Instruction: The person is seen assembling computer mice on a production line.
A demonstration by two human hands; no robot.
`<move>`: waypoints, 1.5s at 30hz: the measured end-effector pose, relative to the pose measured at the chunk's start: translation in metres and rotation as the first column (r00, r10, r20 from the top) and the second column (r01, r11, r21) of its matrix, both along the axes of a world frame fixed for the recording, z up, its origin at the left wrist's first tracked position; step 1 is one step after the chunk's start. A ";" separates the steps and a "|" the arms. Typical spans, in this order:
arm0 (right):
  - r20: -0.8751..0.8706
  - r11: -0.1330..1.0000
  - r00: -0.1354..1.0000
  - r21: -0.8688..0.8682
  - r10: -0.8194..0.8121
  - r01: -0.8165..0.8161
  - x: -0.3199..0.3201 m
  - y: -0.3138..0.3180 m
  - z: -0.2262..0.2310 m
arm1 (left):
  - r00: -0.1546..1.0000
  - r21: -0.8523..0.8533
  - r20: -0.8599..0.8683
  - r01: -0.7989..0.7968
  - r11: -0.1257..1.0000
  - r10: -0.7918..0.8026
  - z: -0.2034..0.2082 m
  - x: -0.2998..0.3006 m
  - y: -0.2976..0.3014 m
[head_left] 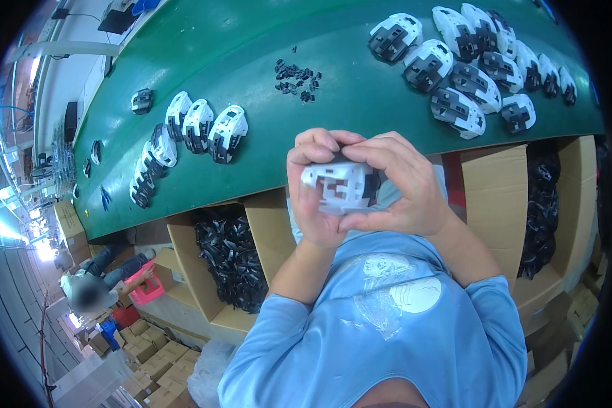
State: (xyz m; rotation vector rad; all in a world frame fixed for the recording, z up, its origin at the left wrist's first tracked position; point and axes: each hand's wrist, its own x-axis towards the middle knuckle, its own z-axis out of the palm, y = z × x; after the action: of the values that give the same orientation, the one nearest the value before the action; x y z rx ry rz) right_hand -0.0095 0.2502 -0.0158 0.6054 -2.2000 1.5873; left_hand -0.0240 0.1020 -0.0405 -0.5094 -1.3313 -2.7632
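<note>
Between both hands, in front of my chest at the table's near edge, is a white plastic shell point(343, 183) with rectangular cutouts and a black part along its right side. My left hand point(313, 197) wraps its left side, with fingers curled over the top. My right hand point(404, 183) grips the right side, its thumb along the lower edge and its fingers over the top. Part of the shell is hidden by the fingers. Beyond the hands, a loose pile of small black clips point(296, 79) lies on the green table point(251, 41).
White-and-black shells point(228, 134) stand in a row at the left, with several more point(428, 66) grouped at the right. Below the table edge are cardboard boxes of black parts point(231, 262) point(541, 211). A person point(88, 289) sits at far left near a pink stool point(147, 287).
</note>
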 end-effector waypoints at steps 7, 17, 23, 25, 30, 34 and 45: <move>-0.133 1.000 0.991 0.010 -0.009 0.011 -0.003 0.001 -0.001 | 0.987 0.047 -0.159 0.009 0.999 -0.001 0.011 -0.007 -0.011; -0.102 0.997 0.993 0.059 0.062 -0.056 -0.012 0.002 0.006 | 0.999 0.074 -0.017 -0.047 0.996 0.048 0.016 -0.001 -0.009; -0.163 0.999 0.986 0.028 0.040 -0.036 -0.010 0.008 0.000 | 0.973 -0.185 -0.232 -0.058 0.981 0.013 0.010 -0.011 -0.023; -0.144 0.994 0.984 0.034 0.110 -0.106 -0.007 0.018 0.005 | 0.840 -0.369 -0.533 -0.123 0.921 -0.102 0.011 -0.031 -0.032; -0.147 0.995 0.984 0.040 0.101 -0.096 -0.007 0.020 0.004 | 0.791 -0.641 -0.537 -0.156 0.752 -0.293 0.040 -0.034 -0.055; -0.134 0.997 0.989 -0.043 0.064 -0.070 -0.005 0.014 0.007 | 0.777 -0.600 -0.599 -0.275 0.751 -0.194 0.041 -0.028 -0.056; -0.249 0.991 0.960 0.069 0.128 -0.115 -0.007 0.018 0.011 | 0.657 -0.701 -0.646 -0.309 0.643 -0.389 0.063 -0.035 -0.065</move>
State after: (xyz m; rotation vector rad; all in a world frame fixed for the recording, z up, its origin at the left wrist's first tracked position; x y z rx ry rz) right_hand -0.0169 0.2681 -0.0047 0.9217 -2.0543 1.4216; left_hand -0.0594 0.0369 0.0220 -1.5288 -2.0982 -1.3866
